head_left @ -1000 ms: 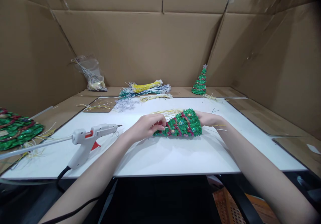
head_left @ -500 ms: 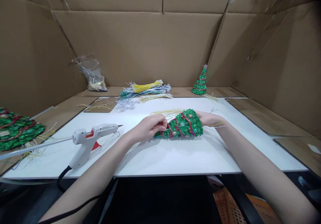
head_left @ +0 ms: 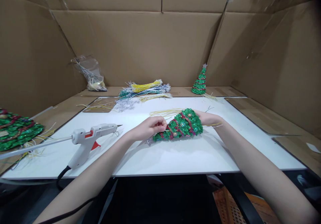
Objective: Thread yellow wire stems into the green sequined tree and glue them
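A green tinsel tree (head_left: 185, 123) with red garland and small gold balls lies on its side above the white board (head_left: 190, 157), its silver star (head_left: 149, 141) pointing left. My left hand (head_left: 152, 128) is closed in a pinch at the tree's narrow upper part; what its fingertips hold is too small to make out. Behind the wide base is my right hand (head_left: 204, 117), its fingers hidden by the tree. Thin yellow wires (head_left: 213, 125) stick out beside the right wrist.
A white glue gun (head_left: 87, 143) with a cable lies at the left, near another green tree (head_left: 17, 128). Wire bundles (head_left: 145, 88), a plastic bag (head_left: 92, 75) and a small standing tree (head_left: 200, 81) are at the back, before cardboard walls (head_left: 140, 46).
My left hand has shifted slightly, and more of the silver star shows beneath it. The tree and my right hand have hardly moved.
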### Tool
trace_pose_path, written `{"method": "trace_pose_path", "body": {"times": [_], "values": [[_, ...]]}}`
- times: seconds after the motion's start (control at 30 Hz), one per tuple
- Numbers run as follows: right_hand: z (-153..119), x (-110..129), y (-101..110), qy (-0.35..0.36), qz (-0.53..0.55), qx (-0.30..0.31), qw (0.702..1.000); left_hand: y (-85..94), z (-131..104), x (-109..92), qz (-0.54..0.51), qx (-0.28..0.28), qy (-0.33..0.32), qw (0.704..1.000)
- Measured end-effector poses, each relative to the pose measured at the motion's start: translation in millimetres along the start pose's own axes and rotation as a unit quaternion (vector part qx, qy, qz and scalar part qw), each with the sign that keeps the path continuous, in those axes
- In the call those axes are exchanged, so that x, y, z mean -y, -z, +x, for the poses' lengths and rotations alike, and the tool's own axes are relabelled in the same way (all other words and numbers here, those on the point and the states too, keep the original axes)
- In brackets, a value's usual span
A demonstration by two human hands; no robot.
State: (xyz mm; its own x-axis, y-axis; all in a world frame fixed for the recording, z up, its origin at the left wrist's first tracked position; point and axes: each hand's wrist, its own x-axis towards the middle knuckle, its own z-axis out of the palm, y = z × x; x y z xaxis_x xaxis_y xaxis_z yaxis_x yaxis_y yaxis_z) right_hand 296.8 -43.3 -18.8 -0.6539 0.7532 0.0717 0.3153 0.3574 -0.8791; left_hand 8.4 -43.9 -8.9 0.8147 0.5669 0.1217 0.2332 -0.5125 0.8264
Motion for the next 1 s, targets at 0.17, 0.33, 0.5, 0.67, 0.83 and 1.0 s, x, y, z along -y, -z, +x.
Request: {"method": "trace_pose_path", "body": {"times": [0.17, 0.33, 0.5, 0.67, 0.83, 1.0], "values": [[1, -3, 0, -0.002, -0.005, -0.005, 1.0, 0.4, 1, -1, -0.015, 0.007, 0.006, 1.0], [2, -2, -1, 0.008, -0.006, -0.017, 1.0, 0.4, 0, -5, -0.025, 0.009, 0.013, 1.0], [2, 0, -2, 0.007, -0.003, -0.004, 1.0, 4.5, -3, -10, -0.027, 0.005, 0.004, 1.0], [3, -3, -1, 0.005, 0.001, 0.001, 1.0, 9.0, -5, -11, -0.001, 0.007, -0.025, 1.0], [3, -4, -1, 0.007, -0.003, -0.006, 1.0, 8.4, -5, -11, 0.012, 0.005, -0.043, 0.999], [3, -2, -2, 0.002, -0.01, -0.019, 1.0, 7.1, -5, -14, 0.013, 0.003, -0.033, 0.999]]}}
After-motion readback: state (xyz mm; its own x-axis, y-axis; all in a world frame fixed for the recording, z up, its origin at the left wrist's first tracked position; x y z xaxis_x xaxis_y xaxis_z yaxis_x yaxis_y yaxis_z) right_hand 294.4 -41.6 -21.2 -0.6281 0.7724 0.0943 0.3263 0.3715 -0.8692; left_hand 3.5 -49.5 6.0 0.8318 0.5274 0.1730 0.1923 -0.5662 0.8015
